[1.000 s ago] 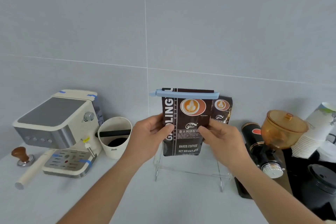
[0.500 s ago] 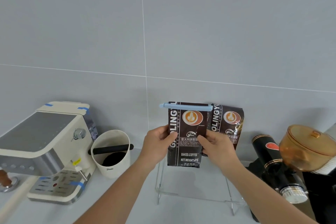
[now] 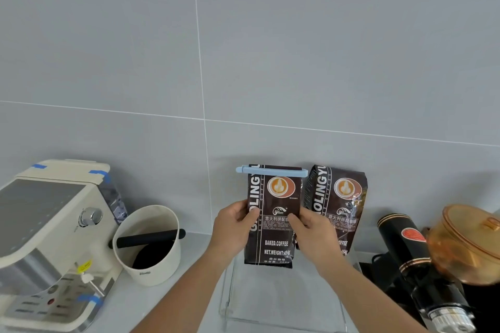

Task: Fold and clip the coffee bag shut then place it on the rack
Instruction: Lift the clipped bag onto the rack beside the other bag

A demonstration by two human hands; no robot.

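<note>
A dark brown coffee bag (image 3: 273, 246) stands upright, its folded top held shut by a light blue clip (image 3: 272, 171). My left hand (image 3: 234, 224) grips the bag's left edge and my right hand (image 3: 313, 232) grips its right edge. The bag's bottom edge is at the back of the clear acrylic rack (image 3: 230, 292); whether it rests on the rack I cannot tell. A second coffee bag (image 3: 338, 197) of the same kind stands on the rack just to the right, leaning on the wall.
A cream espresso machine (image 3: 48, 238) stands at the left, with a white knock box (image 3: 151, 246) beside it. At the right are a black grinder (image 3: 405, 249) and an amber lidded container (image 3: 470, 243). A grey tiled wall is right behind the rack.
Both hands have carried the clipped bag back toward the wall and lower, to the rear of the rack beside the second bag. The view has shifted up and right.
</note>
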